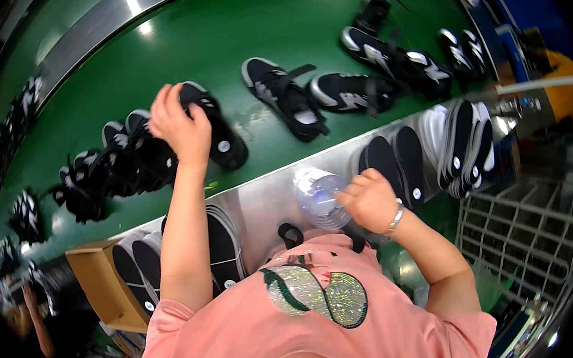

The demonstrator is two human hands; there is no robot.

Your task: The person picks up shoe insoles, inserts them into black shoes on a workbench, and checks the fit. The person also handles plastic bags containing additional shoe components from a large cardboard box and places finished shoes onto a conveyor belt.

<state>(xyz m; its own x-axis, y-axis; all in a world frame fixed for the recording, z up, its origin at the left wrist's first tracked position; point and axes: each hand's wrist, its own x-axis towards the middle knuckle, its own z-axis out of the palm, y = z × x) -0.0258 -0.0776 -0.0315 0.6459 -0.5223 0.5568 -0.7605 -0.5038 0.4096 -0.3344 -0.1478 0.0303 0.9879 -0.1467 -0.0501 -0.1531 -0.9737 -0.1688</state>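
My left hand (180, 126) is at the toe of a black shoe (213, 120) on the green work surface (273, 29). Its fingers and thumb are apart, and I cannot tell how firmly they touch the shoe. Inside that shoe's heel shows a white round label. My right hand (372, 202) is closed, its fingertips at the edge of a clear round plastic container (320, 197) on the metal ledge (257, 197). What its fingers pinch, if anything, is hidden. Between the hands, farther off, lies a black shoe (284, 96) with its strap loose.
More black shoes (374, 53) lie at the far right, with a row of shoes (123, 156) at left. Black insoles (391, 161) rest beside my right hand; stacked insoles (459, 144) are beyond. A cardboard box (93, 285) holds more. A wire basket (522, 243) stands at right.
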